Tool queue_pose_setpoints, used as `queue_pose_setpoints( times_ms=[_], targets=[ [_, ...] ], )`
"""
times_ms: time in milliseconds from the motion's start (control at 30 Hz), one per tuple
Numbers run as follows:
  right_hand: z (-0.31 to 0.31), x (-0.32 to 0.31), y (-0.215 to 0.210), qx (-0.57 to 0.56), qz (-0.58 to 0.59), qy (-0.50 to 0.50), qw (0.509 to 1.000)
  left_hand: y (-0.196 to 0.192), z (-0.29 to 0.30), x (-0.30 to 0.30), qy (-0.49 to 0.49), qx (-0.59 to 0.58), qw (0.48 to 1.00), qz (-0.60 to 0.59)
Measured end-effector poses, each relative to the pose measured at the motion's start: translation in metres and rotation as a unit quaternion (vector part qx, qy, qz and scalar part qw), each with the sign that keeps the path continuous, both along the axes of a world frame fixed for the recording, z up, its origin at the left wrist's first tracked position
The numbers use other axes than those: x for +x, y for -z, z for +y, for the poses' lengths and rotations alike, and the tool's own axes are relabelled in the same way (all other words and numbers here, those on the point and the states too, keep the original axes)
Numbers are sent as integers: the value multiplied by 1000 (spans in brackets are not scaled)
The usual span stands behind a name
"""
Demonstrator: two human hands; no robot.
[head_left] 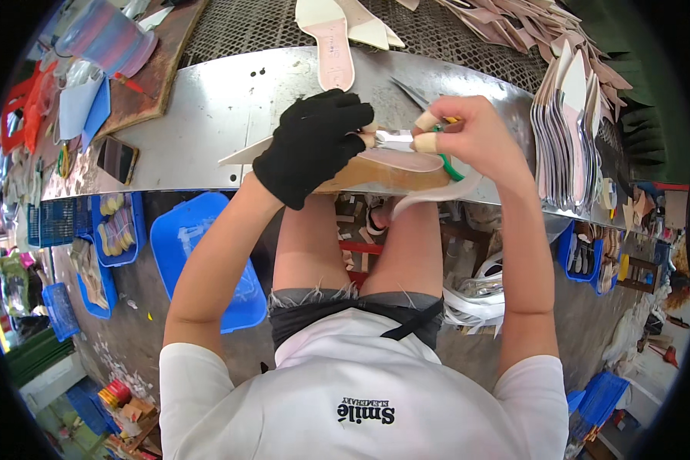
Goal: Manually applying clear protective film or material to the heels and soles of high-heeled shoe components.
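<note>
My left hand (310, 146), in a black glove with taped fingertips showing, is closed on a pale shoe insole (406, 159) near the table edge. The insole's pointed end sticks out left of the glove. My right hand (479, 142), bare with cream finger covers, pinches a narrow white strip (395, 139) close to the left fingertips. A loose white band (429, 195) curves down from the right hand over the edge. Dark pointed scissors blades (410, 93) jut out beyond my right hand; a green loop (452, 169) shows below it. How the scissors sit in the hand is partly hidden.
Another insole (335, 57) lies across the metal table (207, 100). A row of stacked insoles (567, 146) stands at right. A phone (118, 159) and a round plastic tub (107, 38) are at left. Blue bins (195, 230) stand below; white strips (475, 303) hang by my leg.
</note>
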State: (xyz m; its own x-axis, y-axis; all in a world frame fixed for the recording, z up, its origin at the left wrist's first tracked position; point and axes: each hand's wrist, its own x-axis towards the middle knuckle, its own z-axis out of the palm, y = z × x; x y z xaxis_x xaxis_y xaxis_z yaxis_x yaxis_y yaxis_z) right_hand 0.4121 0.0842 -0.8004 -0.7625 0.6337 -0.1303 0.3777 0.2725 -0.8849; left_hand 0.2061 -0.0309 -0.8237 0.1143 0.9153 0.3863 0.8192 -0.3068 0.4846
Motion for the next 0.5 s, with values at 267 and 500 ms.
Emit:
queue_pose_setpoints(
  times_ms=[267,500],
  targets=[
    [-5,37,39,280,81,-22,956,6,11,24,23,63,995,67],
    [-19,40,34,283,96,-45,953,-5,-4,44,-2,65,985,159]
  ],
)
